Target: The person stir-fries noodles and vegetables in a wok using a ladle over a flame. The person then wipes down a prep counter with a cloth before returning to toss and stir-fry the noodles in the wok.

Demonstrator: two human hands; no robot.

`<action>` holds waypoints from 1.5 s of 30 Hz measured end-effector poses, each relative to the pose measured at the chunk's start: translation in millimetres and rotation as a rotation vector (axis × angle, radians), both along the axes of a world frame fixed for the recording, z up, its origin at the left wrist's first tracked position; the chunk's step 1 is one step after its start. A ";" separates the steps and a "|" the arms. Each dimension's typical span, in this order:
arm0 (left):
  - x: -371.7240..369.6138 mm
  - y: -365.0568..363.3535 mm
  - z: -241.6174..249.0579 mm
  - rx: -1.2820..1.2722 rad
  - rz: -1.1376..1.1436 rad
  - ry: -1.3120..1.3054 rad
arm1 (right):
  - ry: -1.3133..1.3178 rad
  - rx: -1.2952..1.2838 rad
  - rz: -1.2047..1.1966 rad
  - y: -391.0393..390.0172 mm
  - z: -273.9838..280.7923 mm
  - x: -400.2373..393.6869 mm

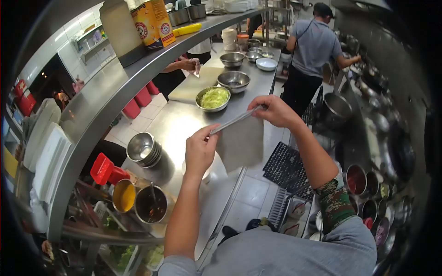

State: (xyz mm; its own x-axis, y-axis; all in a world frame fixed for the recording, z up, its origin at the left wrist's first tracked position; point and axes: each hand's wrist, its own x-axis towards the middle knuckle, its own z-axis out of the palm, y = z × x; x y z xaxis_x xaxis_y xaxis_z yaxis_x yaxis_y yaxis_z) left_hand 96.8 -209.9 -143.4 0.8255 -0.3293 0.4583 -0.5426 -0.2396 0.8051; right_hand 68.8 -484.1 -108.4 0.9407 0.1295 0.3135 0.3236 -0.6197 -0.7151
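A thin, see-through plastic bag [240, 140] hangs between my hands over the edge of the steel counter [177, 122]. Its upper edge is bunched into a narrow, slanting strip. My left hand [201, 149] pinches the lower left end of this strip. Higher up and to the right, my right hand [275, 110] grips the other end, fingers closed. Beyond the bag, a metal bowl of shredded pale green vegetable [213, 98] stands on the counter. Behind my left forearm is a white round item [202, 169], mostly covered.
Stacked metal bowls [143, 149] stand left, near pots of yellow sauce [124, 195] and dark sauce [152, 204]. A steel shelf [110, 78] curves overhead. Across the counter, a person's gloved hand [191, 66] is near a cutting board [202, 78]. A co-worker [311, 50] stands at the stove side.
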 end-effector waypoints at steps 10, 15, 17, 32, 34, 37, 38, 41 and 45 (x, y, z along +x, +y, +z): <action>11.2 -33.3 -133.7 0.328 0.028 -0.044 | 0.190 -0.111 0.146 -42.8 -151.2 47.8; -30.8 -50.5 -206.1 0.351 0.032 0.300 | 0.449 -0.144 0.356 -58.3 -211.0 56.4; -29.2 -58.5 -204.2 0.348 0.182 0.368 | 0.504 -0.157 0.409 -61.3 -219.1 76.2; -6.7 -64.7 -236.5 0.645 0.380 0.081 | -0.102 -0.364 0.540 -63.0 -269.4 96.6; -13.6 -64.8 -234.6 0.644 0.389 0.050 | -0.076 -0.304 0.555 -69.9 -251.5 89.7; -13.4 -75.9 -217.9 0.549 0.395 -0.040 | 0.008 -0.209 0.572 -82.0 -231.0 95.0; -11.5 -79.0 -217.3 0.417 0.441 0.182 | 0.076 -0.164 0.580 -84.7 -228.4 99.1; 21.0 -88.6 -211.3 0.197 0.582 0.511 | 0.205 -0.157 0.492 -72.4 -232.3 143.0; 72.3 -90.7 -243.0 0.428 0.927 0.340 | 0.163 0.032 0.275 -38.0 -225.0 174.1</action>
